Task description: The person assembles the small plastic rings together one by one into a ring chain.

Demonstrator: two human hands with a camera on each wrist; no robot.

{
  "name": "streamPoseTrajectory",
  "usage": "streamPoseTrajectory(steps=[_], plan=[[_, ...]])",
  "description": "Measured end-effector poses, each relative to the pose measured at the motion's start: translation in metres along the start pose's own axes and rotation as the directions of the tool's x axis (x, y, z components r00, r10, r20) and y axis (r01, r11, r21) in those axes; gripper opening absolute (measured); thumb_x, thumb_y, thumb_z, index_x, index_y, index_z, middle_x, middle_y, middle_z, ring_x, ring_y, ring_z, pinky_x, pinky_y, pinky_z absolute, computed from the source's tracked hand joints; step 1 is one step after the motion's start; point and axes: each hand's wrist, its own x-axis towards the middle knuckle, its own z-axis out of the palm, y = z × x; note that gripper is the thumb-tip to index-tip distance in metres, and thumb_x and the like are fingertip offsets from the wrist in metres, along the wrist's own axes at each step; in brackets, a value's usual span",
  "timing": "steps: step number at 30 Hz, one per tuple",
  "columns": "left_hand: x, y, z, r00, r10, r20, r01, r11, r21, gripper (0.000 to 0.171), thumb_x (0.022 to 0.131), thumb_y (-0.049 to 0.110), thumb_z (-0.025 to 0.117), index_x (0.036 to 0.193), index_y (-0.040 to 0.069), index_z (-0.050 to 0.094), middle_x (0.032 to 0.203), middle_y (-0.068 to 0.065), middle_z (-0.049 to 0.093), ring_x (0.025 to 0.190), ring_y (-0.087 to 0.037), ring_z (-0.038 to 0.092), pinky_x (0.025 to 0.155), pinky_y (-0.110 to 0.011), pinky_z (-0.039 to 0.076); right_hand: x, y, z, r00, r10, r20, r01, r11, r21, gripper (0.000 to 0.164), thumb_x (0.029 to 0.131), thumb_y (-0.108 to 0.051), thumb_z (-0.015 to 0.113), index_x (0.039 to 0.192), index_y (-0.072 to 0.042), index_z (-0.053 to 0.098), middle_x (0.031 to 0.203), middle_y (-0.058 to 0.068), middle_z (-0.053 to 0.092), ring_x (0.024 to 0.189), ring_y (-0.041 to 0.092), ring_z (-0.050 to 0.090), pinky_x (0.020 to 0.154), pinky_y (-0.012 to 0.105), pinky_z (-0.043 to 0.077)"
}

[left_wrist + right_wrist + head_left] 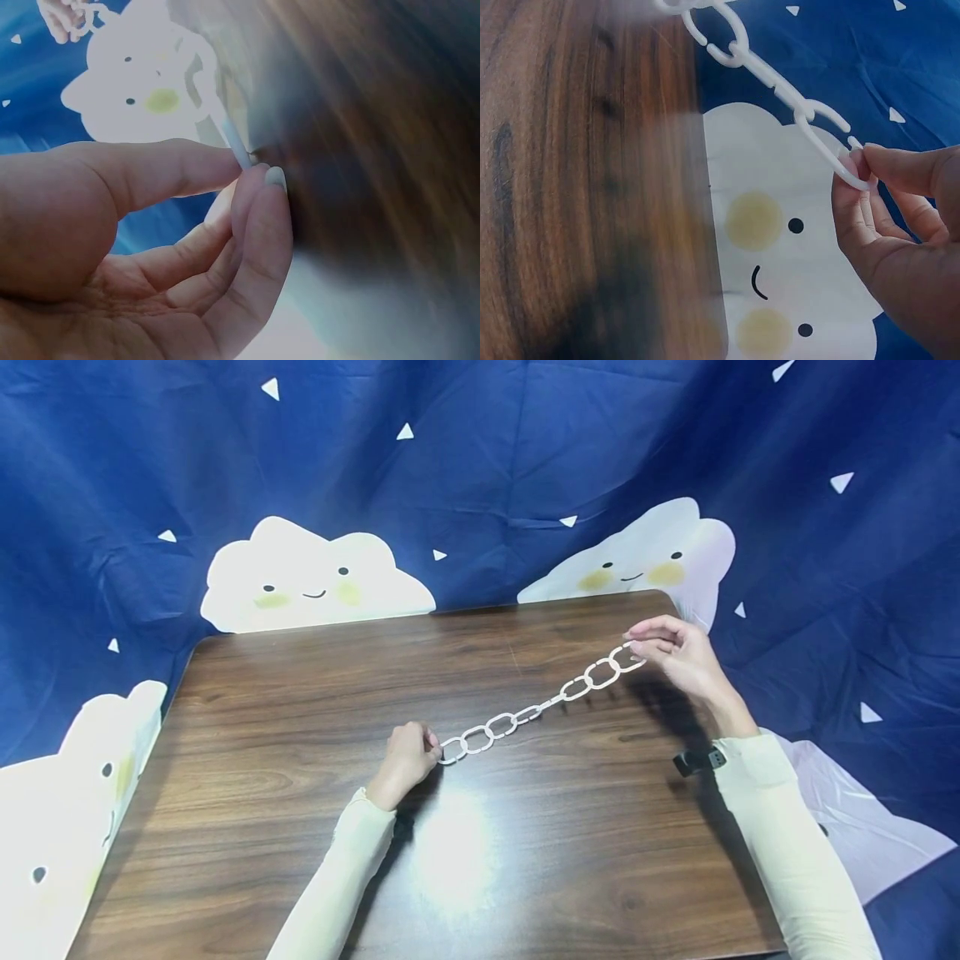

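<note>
A white chain [501, 724] of several oval plastic links stretches diagonally between the two hands, above the table. My left hand [409, 758] pinches its lower end link between thumb and fingertips; the left wrist view shows that link [234, 141] edge-on at the fingertips. At the upper end, my right hand [686, 656] pinches the last link, farther back and to the right. In the right wrist view this end link [826, 154] has a gap in its side near the thumb, and the neighbouring link [769, 75] hooks through it.
The brown wood-grain table [285, 710] lies under both hands, with a bright glare spot near its front middle. A blue cloth [480, 460] with white triangles and smiling clouds [315, 568] hangs behind and around it. A black band [697, 762] is on the right wrist.
</note>
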Motion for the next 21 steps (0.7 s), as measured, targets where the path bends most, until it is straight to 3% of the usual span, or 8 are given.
streamPoseTrajectory(steps=[6, 13, 21], plan=[[0.003, -0.01, -0.004, 1.0, 0.014, -0.026, -0.015, 1.0, -0.009, 0.008, 0.08, 0.003, 0.071, 0.074, 0.008, 0.07, 0.068, -0.004, 0.07, 0.068, -0.022, 0.064, 0.069, -0.039, 0.056, -0.002, 0.01, -0.002, 0.999, 0.033, 0.011, -0.033, 0.999, 0.029, 0.022, 0.092, 0.006, 0.072, 0.113, 0.008, 0.067, 0.095, -0.007, 0.081, 0.084, 0.001, 0.077, 0.075, 0.018, 0.062], [0.008, -0.021, -0.005, 0.999, -0.016, -0.044, 0.013, 0.998, -0.065, 0.009, 0.079, 0.003, 0.067, 0.078, 0.008, 0.073, 0.068, -0.002, 0.071, 0.068, -0.019, 0.063, 0.069, -0.034, 0.053, -0.001, 0.021, -0.002, 0.997, 0.078, 0.003, -0.078, 0.996, 0.032, 0.021, 0.092, 0.005, 0.073, 0.112, 0.008, 0.067, 0.091, -0.006, 0.081, 0.084, 0.006, 0.078, 0.075, 0.018, 0.062], [0.004, -0.02, -0.005, 0.999, 0.05, 0.01, -0.05, 0.999, -0.011, 0.007, 0.086, 0.005, 0.068, 0.081, 0.007, 0.073, 0.076, -0.006, 0.073, 0.075, -0.025, 0.067, 0.077, -0.042, 0.057, 0.001, 0.031, 0.001, 0.996, 0.089, -0.004, -0.088, 0.996, 0.022, 0.022, 0.093, 0.003, 0.074, 0.113, 0.009, 0.068, 0.09, -0.005, 0.081, 0.082, 0.004, 0.077, 0.075, 0.017, 0.061]])
